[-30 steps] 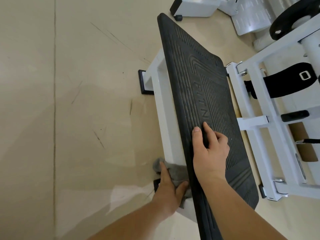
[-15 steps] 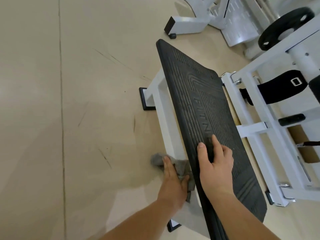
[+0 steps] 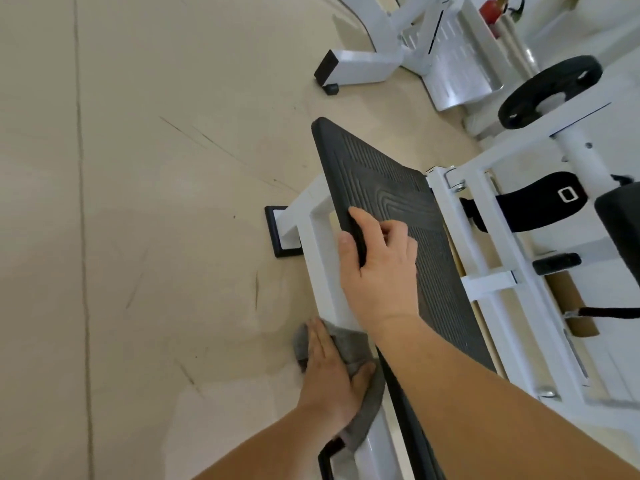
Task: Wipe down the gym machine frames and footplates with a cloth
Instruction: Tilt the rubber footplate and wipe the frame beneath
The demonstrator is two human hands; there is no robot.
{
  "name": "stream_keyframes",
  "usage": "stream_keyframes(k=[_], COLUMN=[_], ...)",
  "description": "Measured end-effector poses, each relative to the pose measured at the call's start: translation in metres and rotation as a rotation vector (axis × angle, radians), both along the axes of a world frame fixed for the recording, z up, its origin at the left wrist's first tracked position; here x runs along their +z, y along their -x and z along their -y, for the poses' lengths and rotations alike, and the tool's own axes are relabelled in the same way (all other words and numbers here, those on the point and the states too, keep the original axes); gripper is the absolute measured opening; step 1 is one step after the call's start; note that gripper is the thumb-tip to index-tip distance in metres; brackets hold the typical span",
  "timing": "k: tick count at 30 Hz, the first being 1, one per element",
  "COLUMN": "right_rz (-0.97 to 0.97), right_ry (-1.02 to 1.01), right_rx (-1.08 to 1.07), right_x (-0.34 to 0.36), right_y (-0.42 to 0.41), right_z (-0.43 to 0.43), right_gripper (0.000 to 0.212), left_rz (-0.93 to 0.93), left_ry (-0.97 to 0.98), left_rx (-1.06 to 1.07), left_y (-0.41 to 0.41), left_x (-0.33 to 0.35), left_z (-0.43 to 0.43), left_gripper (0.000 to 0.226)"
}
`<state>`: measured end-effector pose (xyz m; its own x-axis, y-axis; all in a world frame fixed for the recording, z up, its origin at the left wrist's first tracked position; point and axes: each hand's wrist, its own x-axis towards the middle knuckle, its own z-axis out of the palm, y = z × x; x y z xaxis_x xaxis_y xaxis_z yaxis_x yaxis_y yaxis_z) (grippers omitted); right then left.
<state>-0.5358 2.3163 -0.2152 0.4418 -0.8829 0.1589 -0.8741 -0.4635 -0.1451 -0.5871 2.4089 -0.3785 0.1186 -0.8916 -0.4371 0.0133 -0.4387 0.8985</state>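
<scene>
A large black ribbed footplate [image 3: 388,181] tilts up on a white machine frame [image 3: 320,258]. My right hand [image 3: 377,271] grips the footplate's left edge, thumb on the near side and fingers curled over the ribbed face. Below it, my left hand [image 3: 329,375] presses a grey cloth [image 3: 349,344] flat against the white frame bar under the plate's left edge. Part of the cloth hangs past my palm toward the frame's black end cap [image 3: 329,455].
Beige floor [image 3: 138,237] with scuff marks spreads to the left. A black foot pad [image 3: 277,233] ends the frame's cross bar. More white frame rails [image 3: 491,282], a black strap [image 3: 540,199] and a black weight plate [image 3: 550,91] lie to the right; another machine's base [image 3: 360,65] stands behind.
My right hand has slid farther up the footplate's left edge. My left hand with the cloth stays on the lower frame bar, and the view has pulled back.
</scene>
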Motion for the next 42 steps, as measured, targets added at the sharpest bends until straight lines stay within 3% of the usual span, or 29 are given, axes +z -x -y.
stream_keyframes(k=[5, 9, 13, 19, 22, 27, 30, 37, 42], right_rz=[0.009, -0.044, -0.073, -0.085, -0.065, -0.079, -0.081, -0.094, -0.098], right_ry=[0.08, 0.106, 0.108, 0.122, 0.122, 0.121, 0.127, 0.103, 0.111], right_rx=[-0.008, -0.013, -0.03, -0.018, -0.011, -0.015, -0.011, -0.02, -0.019], right_x=[-0.008, -0.008, -0.006, -0.008, -0.008, -0.007, -0.007, -0.005, -0.005], right_y=[0.002, -0.004, -0.005, -0.005, -0.004, -0.004, -0.005, -0.004, -0.005], right_z=[0.001, -0.001, -0.003, -0.002, -0.003, -0.003, -0.002, -0.003, -0.003], right_gripper=[0.043, 0.042, 0.041, 0.041, 0.041, 0.043, 0.043, 0.043, 0.043], left_rz=[-0.031, 0.229, 0.432, 0.243, 0.235, 0.091, 0.175, -0.014, -0.177], left_ry=[0.037, 0.128, 0.214, 0.183, 0.08, 0.201, 0.147, 0.024, 0.045], left_rx=[0.163, 0.137, 0.101, 0.217, 0.159, 0.252, 0.19, 0.106, 0.163], left_y=[-0.045, -0.069, -0.05, -0.113, -0.165, -0.11, -0.07, -0.122, -0.106], left_x=[-0.005, -0.026, -0.015, 0.001, 0.008, 0.017, 0.007, -0.004, 0.001], left_z=[0.07, 0.108, 0.075, 0.132, 0.17, 0.12, 0.087, 0.118, 0.096], left_gripper=[0.116, 0.105, 0.091, 0.101, 0.097, 0.102, 0.099, 0.137, 0.133])
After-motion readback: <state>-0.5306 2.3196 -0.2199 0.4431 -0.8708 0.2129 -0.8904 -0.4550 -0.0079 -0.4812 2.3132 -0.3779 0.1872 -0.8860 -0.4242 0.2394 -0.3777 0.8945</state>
